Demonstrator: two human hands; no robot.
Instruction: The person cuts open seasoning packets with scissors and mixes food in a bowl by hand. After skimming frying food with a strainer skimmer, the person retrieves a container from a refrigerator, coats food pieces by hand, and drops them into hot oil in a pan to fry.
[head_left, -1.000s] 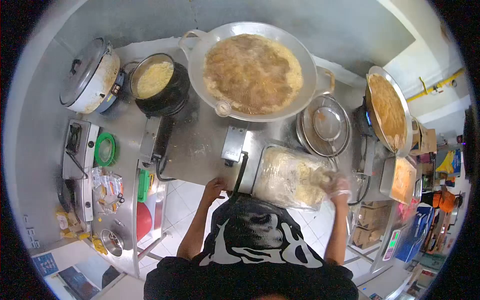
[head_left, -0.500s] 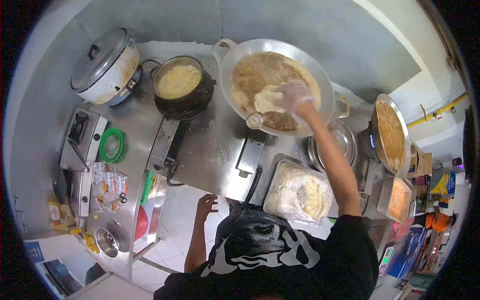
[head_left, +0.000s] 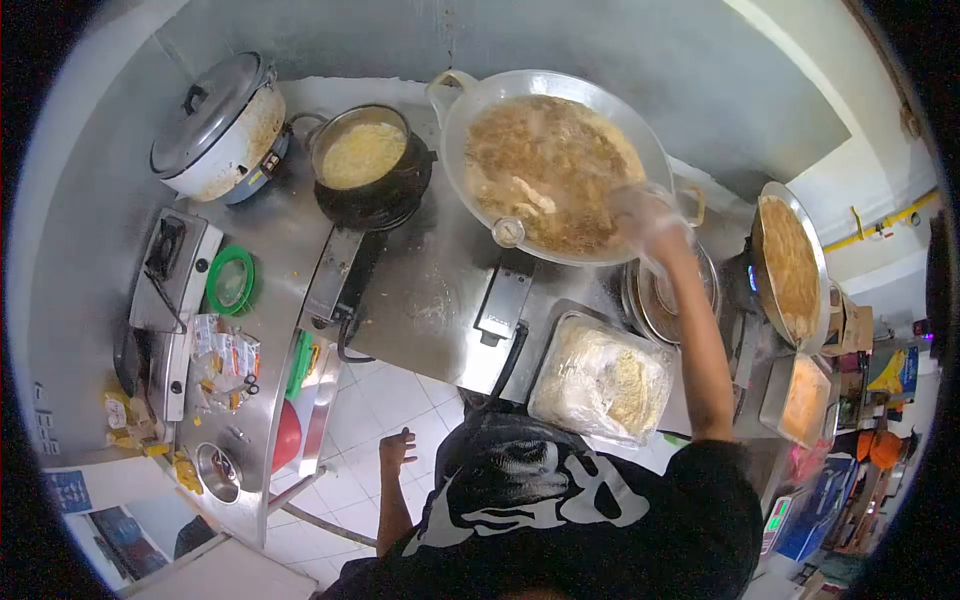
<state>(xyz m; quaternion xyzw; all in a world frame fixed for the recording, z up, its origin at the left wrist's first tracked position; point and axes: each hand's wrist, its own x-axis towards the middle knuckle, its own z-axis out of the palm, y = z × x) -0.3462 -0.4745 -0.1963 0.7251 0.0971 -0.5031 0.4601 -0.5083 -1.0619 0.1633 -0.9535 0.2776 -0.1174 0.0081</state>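
A large metal wok point(head_left: 468, 205) holds bubbling brown oil point(head_left: 545, 150), with a pale battered piece point(head_left: 532, 196) at the surface near its front. My right hand point(head_left: 652, 228), in a clear plastic glove, is over the wok's right front rim. It is smeared by motion, and its fingers cannot be made out. Below the wok lies a tray point(head_left: 602, 378) lined with clear plastic, with pale flour-like coating in it. My left hand point(head_left: 397, 450) hangs in front of the counter edge with its fingers apart, holding nothing.
A smaller pot of frothy yellow oil point(head_left: 365, 155) and a lidded cooker point(head_left: 225, 135) stand at left. Sieves point(head_left: 662, 300) lie beside the large wok. Another wok point(head_left: 790, 265) and a tray of orange food point(head_left: 802, 400) are at right. A green basket point(head_left: 231, 280) sits left.
My right hand went from the flour tray to over the oil with a pale piece, then moved right to the rim. The piece is now in the oil. My left hand has dropped lower.
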